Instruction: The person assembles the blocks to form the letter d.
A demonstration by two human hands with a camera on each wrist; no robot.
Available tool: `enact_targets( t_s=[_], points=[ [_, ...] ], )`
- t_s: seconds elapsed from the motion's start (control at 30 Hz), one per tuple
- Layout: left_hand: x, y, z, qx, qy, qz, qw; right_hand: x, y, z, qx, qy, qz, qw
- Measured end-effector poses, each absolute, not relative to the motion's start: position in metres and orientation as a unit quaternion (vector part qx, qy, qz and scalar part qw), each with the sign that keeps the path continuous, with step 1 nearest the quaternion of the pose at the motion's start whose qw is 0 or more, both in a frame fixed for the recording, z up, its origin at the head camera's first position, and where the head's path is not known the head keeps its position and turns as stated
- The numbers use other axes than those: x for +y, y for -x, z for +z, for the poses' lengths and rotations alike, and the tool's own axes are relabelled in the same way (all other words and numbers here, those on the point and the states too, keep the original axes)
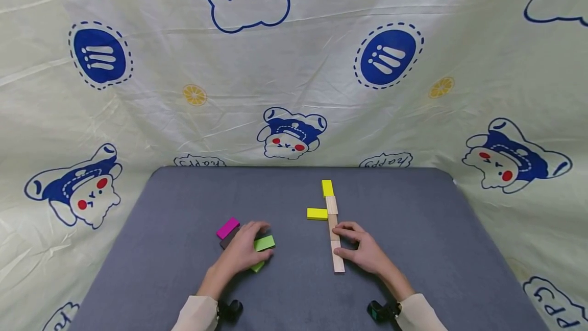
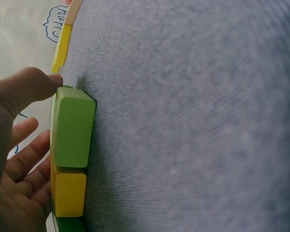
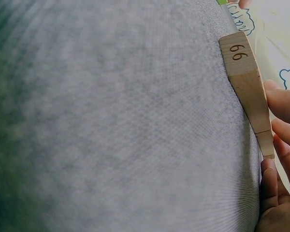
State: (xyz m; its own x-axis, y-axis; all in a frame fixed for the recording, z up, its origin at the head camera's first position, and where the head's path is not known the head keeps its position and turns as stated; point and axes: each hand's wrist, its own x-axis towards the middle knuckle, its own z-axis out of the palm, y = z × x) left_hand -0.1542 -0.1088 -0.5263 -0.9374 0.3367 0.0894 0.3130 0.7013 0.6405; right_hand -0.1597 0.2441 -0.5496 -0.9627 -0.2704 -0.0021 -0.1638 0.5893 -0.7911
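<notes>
My left hand (image 1: 242,250) is over a small group of coloured blocks on the left. Its thumb is beside a light green block (image 1: 265,242), and the fingers are spread on the far side. A magenta block (image 1: 227,228), a dark block (image 1: 227,239) and another green block (image 1: 258,266) show around the hand. In the left wrist view a yellow block (image 2: 70,195) is behind the light green one (image 2: 73,130). On the right, my right hand (image 1: 364,254) has its thumb and fingertips at the right side of a line of plain wooden blocks (image 1: 338,262); the nearest is marked 66 (image 3: 239,52).
One yellow block (image 1: 327,188) tops the line's far end. A second yellow block (image 1: 317,214) sticks out leftward from the line. All lie on a dark grey table (image 1: 184,203), with a printed curtain (image 1: 294,75) behind its far edge.
</notes>
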Motion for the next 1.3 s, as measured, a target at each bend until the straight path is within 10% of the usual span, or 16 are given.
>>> enact_targets(
  t_s=[1.3],
  points=[
    [-0.084, 0.170, -0.532, 0.906, -0.191, 0.378, -0.023, 0.244, 0.158, -0.547, 0.888, 0.128, -0.437, 0.062]
  ],
)
